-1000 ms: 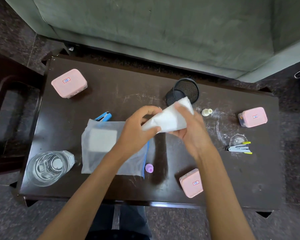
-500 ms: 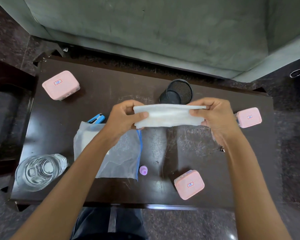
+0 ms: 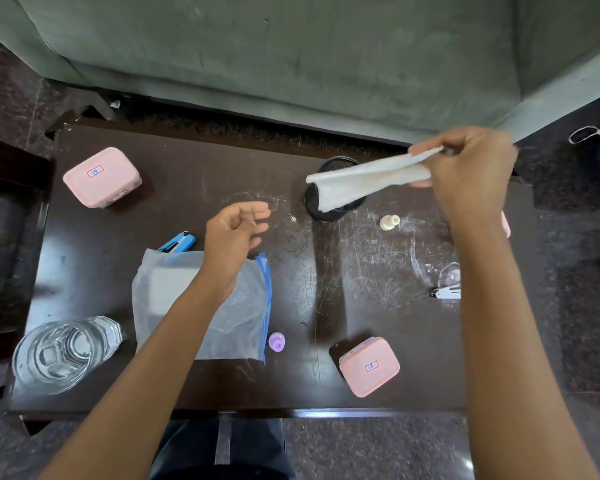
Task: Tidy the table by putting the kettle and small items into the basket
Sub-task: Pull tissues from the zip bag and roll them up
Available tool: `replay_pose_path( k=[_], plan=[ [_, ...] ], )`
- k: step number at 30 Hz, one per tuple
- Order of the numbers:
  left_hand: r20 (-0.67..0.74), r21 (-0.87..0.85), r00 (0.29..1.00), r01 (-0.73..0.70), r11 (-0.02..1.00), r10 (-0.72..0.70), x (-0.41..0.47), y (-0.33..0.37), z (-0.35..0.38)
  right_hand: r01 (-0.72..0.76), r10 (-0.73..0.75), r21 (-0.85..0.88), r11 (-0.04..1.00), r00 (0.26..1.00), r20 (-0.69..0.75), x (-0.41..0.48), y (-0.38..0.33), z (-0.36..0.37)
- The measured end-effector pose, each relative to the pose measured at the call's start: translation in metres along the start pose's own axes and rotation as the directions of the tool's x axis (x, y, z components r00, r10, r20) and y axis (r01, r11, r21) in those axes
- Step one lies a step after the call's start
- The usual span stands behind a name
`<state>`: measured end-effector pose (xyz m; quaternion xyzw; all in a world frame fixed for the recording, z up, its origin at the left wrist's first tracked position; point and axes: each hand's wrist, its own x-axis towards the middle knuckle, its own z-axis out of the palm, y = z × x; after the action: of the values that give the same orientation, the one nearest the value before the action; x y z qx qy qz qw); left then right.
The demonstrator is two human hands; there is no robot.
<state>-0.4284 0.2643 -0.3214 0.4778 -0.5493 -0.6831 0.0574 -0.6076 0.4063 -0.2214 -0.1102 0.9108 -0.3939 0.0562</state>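
Observation:
My right hand (image 3: 468,168) pinches a folded white cloth (image 3: 364,183) at its right end, and the cloth hangs in the air over a black mesh cup (image 3: 329,211) at the back of the dark table (image 3: 187,161). My left hand (image 3: 234,230) hovers with fingers apart and holds nothing, above a clear zip bag (image 3: 222,320) with a blue seal. Small items lie around: a blue stapler (image 3: 177,241), a purple cap (image 3: 276,341), a cream cap (image 3: 389,222) and a nail clipper (image 3: 444,292). No kettle or basket is visible.
Two pink lidded boxes sit at the back left (image 3: 101,176) and front right (image 3: 369,365); a third (image 3: 505,225) is mostly hidden behind my right arm. A clear glass jar (image 3: 61,353) stands at the front left corner. A grey-green sofa (image 3: 309,53) runs behind the table.
My left hand has let go of the white cloth and dropped toward the zip bag. My right hand has carried the cloth up and to the right.

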Motion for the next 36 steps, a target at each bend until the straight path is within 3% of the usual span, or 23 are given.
replay_pose_path(
  k=[3,8,14,17,20,22,23,26,28,30,33,36],
  plan=[
    [-0.021,0.014,0.999,-0.040,0.999,0.040,-0.003,-0.001,-0.003,0.124,-0.130,-0.268,0.956,0.992,-0.005,0.018,-0.007,0.002],
    [-0.004,0.016,0.999,-0.045,0.999,0.045,-0.003,-0.007,-0.004,0.120,-0.076,-0.473,0.873,0.991,0.112,0.019,0.004,0.040],
    [0.018,0.038,0.999,-0.045,0.998,0.044,-0.004,-0.015,-0.008,0.171,-0.054,-0.549,0.818,0.973,0.224,0.011,0.021,0.061],
    [0.029,0.062,0.999,-0.046,0.997,0.044,-0.002,-0.018,-0.014,0.235,-0.134,-0.540,0.808,0.966,0.221,0.011,0.025,0.055],
    [0.075,0.219,0.987,-0.157,0.963,0.144,0.003,-0.017,-0.034,0.285,-0.325,-0.526,0.801,0.945,0.017,-0.013,0.018,0.043],
    [0.026,0.461,0.973,-0.216,0.861,0.230,0.012,-0.020,-0.056,0.331,-0.404,-0.386,0.861,0.906,-0.124,-0.054,0.014,0.042],
    [-0.024,0.600,0.967,-0.189,0.777,0.254,0.019,-0.021,-0.070,0.347,-0.388,-0.283,0.894,0.916,-0.100,-0.079,0.013,0.049],
    [-0.132,0.855,0.975,0.021,0.518,0.177,0.036,-0.023,-0.104,0.175,-0.154,-0.058,0.983,0.952,0.265,-0.146,0.020,0.087],
    [-0.119,0.919,0.992,0.090,0.384,0.052,0.042,-0.026,-0.113,0.031,0.042,-0.146,0.989,0.882,0.470,-0.177,0.026,0.116],
    [-0.075,0.954,0.997,0.080,0.289,-0.027,0.047,-0.032,-0.116,-0.026,0.156,-0.257,0.966,0.852,0.500,-0.197,0.028,0.139],
    [-0.038,0.961,0.999,0.034,0.275,0.010,0.050,-0.035,-0.117,-0.099,0.263,-0.350,0.932,0.847,0.461,-0.208,0.025,0.159],
    [-0.012,0.979,0.989,-0.018,0.205,0.147,0.055,-0.031,-0.128,-0.149,0.282,-0.323,0.935,0.864,0.418,-0.209,0.019,0.179]
  ],
)
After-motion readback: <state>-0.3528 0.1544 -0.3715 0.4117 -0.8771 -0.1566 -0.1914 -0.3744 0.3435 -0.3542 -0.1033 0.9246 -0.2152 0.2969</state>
